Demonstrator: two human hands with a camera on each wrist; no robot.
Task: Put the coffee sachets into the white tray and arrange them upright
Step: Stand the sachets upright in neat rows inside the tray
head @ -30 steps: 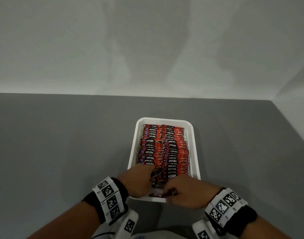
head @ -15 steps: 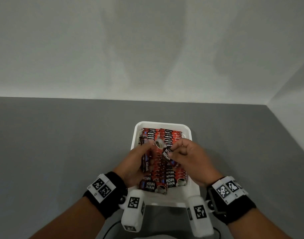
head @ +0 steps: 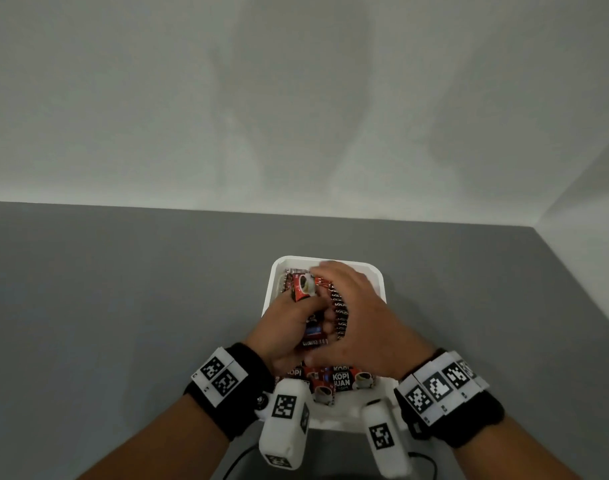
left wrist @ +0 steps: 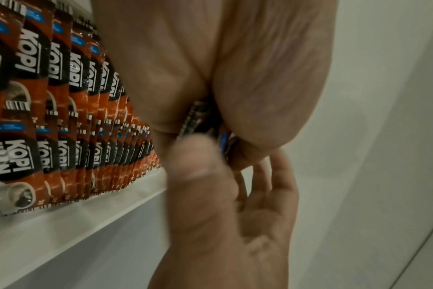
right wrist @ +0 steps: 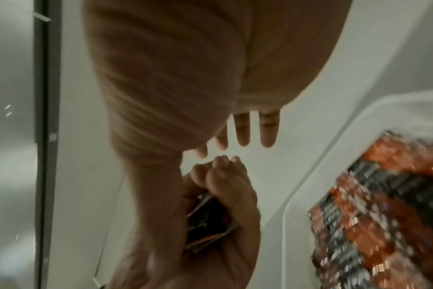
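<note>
A white tray (head: pixel 332 420) stands on the grey table, packed with upright rows of red and black coffee sachets (head: pixel 341 380). My left hand (head: pixel 289 327) hovers over the tray's left row and grips a small bunch of sachets (head: pixel 303 288), one showing its cup picture. My right hand (head: pixel 358 313) lies spread over the right row, fingers straight, fingertips beside the held bunch. The left wrist view shows the rows (left wrist: pixel 62 97) along the tray's rim (left wrist: pixel 87 215). In the right wrist view the straight fingers (right wrist: pixel 242 135) sit above my left hand (right wrist: pixel 223 185), with the rows (right wrist: pixel 371 205) blurred.
The grey tabletop (head: pixel 123 306) stretches left and right of the tray. A white wall (head: pixel 296 98) closes the back and another (head: pixel 590 220) the right side. A dark cable (head: pixel 424 459) lies near the table's front edge.
Both hands went from the tray's near end to its far end. The right hand let go of the sachet it pinched and spread flat. The left hand still grips sachets.
</note>
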